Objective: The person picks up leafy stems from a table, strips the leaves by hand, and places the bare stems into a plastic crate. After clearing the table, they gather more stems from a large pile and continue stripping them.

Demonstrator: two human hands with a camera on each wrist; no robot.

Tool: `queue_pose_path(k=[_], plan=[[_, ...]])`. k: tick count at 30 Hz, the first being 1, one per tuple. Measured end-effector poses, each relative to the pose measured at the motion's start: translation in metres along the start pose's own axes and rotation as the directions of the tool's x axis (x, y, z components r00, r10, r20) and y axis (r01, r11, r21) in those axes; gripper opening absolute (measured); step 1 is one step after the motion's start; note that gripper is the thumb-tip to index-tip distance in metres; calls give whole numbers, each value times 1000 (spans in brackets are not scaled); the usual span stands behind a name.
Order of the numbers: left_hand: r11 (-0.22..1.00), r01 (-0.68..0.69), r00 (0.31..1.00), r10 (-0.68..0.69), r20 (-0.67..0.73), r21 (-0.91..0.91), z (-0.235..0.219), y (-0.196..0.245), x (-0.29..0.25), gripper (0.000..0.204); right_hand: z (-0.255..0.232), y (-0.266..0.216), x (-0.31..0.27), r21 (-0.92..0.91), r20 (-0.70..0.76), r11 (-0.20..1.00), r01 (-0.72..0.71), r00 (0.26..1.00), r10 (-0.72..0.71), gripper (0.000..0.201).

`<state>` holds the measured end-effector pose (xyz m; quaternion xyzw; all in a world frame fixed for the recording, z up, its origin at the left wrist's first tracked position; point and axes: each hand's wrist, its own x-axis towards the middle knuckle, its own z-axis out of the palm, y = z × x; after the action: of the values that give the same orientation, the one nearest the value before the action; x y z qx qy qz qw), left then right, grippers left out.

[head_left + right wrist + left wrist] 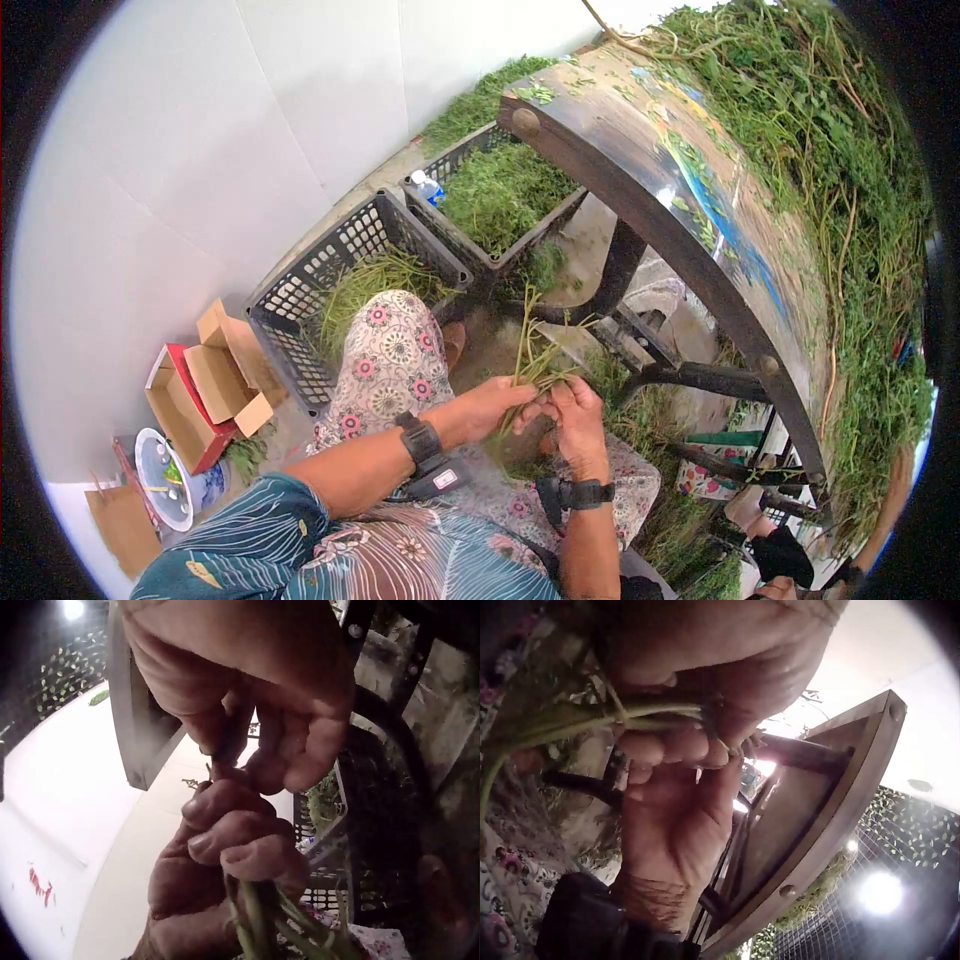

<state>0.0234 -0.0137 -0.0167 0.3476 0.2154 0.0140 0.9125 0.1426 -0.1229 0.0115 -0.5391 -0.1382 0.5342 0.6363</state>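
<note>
Over the person's lap, the left hand (pixel 492 405) grips a small bunch of green plant stems (pixel 533 350). Its fingers curl round them in the right wrist view, where the stems (pixel 259 919) stick out below the fist. Close against it, the right hand (pixel 580 418) has its thumb and fingertips pinched together at the end of the bunch. In the left wrist view the stems (pixel 562 729) trail off to the left, and the right hand (pixel 676 825) is bent up toward the left one. The pinched ends are mostly hidden by fingers.
A black crate (pixel 290 290) with stems stands beside the knee; another crate (pixel 490 262) holds leafy greens and a bottle (pixel 427 187). The table (pixel 640 190) bears a large heap of greens (pixel 830 170). Cardboard boxes (pixel 215 385) and a basin (pixel 160 465) lie left. Another person (pixel 780 555) is lower right.
</note>
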Motion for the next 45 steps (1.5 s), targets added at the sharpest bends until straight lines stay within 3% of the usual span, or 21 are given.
queue_pose_path(k=[4,7,8,11,12,15,19,22,26,29,34,36,39,40,42,44,45], plan=[[995,94,994,-95,-51,-19,7,5,-6,12,7,-3,-14,-338,-266,941,19,957,-115,15],[983,178,982,-181,-53,-48,7,6,-3,15,-3,7,-19,-327,-296,945,6,949,-108,15],[980,193,980,-195,-27,-55,7,7,-4,16,-8,14,-16,-434,-273,897,89,935,-224,15],[972,215,977,-215,8,-99,7,10,-5,20,-17,15,-17,-96,-367,974,206,902,-227,14],[974,205,978,-206,-7,-99,9,12,-7,20,-24,10,-18,79,-452,973,218,877,-160,12],[975,186,983,-182,37,-124,5,12,-8,18,-58,11,-21,306,-448,906,292,884,-134,15],[961,238,965,-219,143,-138,9,15,-10,16,-60,22,-25,326,-352,935,139,936,-16,20],[946,298,931,-259,256,-128,5,14,-11,14,-25,5,-27,199,-299,967,160,949,-95,27],[947,321,920,-308,242,-16,10,15,-13,14,-1,-4,-26,128,-194,978,165,971,-139,28],[940,341,916,-336,219,14,12,13,-12,14,-19,9,-21,116,-195,971,210,963,-185,21],[937,347,913,-347,215,37,14,16,-11,14,-45,4,-24,348,-448,864,363,874,-186,9],[951,287,941,-303,153,119,17,17,-13,14,-40,-9,-32,402,-538,808,431,825,-173,8],[957,196,971,-220,97,212,18,15,-10,13,-35,-22,-40,222,-548,783,582,738,-393,10],[956,171,977,-196,85,239,16,13,-9,13,-31,-29,-44,141,-529,812,566,737,-421,14],[957,143,979,-175,106,254,8,6,-5,14,-12,-45,-50,-251,-457,877,410,749,-480,20],[954,119,980,-157,122,274,9,6,-5,18,3,-47,-48,-606,-350,748,270,754,-556,26],[952,109,981,-149,123,287,13,9,-7,20,4,-43,-46,-667,-307,709,227,784,-540,24]])
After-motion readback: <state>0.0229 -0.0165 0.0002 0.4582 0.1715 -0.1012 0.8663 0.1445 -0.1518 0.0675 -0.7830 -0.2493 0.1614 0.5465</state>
